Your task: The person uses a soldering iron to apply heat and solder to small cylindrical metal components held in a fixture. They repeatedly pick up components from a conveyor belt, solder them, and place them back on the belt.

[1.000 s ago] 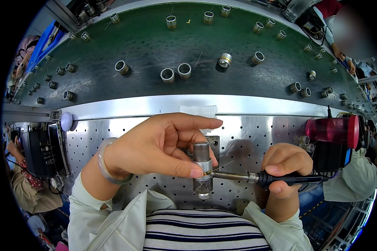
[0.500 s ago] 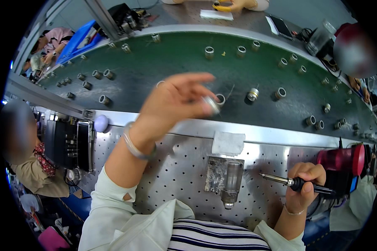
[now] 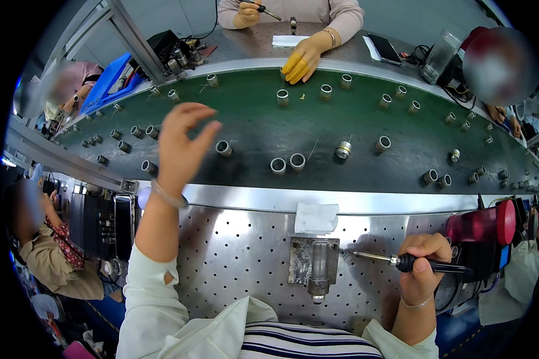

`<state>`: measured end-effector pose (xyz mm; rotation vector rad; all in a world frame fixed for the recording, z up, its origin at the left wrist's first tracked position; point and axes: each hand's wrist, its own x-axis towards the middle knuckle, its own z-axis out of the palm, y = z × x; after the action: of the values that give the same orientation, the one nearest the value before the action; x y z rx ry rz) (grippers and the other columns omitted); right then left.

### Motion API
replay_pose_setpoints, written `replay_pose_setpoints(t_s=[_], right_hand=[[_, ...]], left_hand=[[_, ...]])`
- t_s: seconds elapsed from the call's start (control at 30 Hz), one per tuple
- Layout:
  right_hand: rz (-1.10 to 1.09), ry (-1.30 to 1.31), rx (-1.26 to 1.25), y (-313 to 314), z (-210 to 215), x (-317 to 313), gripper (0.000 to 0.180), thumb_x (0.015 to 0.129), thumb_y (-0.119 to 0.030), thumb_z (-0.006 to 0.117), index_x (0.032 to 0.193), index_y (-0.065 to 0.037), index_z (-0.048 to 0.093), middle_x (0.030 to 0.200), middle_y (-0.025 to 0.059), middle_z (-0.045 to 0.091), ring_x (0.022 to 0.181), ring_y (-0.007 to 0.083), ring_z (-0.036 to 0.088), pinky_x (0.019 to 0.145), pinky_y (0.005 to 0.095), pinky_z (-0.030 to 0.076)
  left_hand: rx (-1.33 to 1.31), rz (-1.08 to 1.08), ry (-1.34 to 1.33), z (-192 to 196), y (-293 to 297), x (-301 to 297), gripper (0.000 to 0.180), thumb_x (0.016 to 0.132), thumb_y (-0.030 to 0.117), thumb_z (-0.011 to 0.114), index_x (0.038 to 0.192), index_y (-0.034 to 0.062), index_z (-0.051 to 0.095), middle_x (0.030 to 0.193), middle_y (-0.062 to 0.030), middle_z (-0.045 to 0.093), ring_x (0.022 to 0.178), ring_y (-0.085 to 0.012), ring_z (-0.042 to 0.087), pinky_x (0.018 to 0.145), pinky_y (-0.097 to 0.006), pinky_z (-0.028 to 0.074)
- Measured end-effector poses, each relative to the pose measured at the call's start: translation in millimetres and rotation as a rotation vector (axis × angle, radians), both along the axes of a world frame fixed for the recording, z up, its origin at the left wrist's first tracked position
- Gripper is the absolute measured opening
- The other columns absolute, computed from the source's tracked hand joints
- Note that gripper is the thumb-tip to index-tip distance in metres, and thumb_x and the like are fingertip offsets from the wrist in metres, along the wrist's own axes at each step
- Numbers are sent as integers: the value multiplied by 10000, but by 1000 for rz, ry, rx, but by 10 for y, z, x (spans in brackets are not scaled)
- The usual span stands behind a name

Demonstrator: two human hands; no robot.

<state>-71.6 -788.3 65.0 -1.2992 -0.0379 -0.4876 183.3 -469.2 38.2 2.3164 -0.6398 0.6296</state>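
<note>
My left hand is raised over the green conveyor belt, fingers spread and holding nothing; the nearest metal ring part lies just to its right. My right hand grips a soldering iron by its black handle, tip pointing left toward a metal fixture bolted on the perforated steel bench. The fixture's cradle holds no part. A folded white cloth lies just above the fixture.
Several metal ring parts sit scattered along the belt, two close together near its front edge. A person's yellow-gloved hand rests at the belt's far side. A red holder stands at the right, a seated person at the left.
My left hand lifted the cylindrical part off the fixture, carried it out over the belt and let it go; it is now open. My right hand drew the iron slightly back.
</note>
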Motion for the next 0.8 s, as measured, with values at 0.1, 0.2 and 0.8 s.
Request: replay_pose_setpoints(t_s=[0.1,0.2,0.8], right_hand=[[0,124,-45,35,30,19,301,778,-237,715,778,-14,513,620,50,502,501,119,432,458,230,334],[0,105,-40,39,24,15,302,780,-236,715,779,-11,515,611,49,502,492,118,428,456,232,333],[87,-5,51,-29,-41,-10,165,781,-60,700,842,33,579,644,90,581,484,111,517,482,218,408]], left_hand=[[113,-247,45,52,-450,-487,298,668,180,789,919,57,686,1006,-93,585,946,-272,539,802,-346,436],[144,-158,86,-73,-699,-607,281,653,174,792,875,49,674,994,-94,568,958,-281,510,830,-353,410],[-688,-895,1704,188,-830,-1034,434,769,90,725,1142,-93,600,973,-104,615,786,-126,567,692,-230,460]])
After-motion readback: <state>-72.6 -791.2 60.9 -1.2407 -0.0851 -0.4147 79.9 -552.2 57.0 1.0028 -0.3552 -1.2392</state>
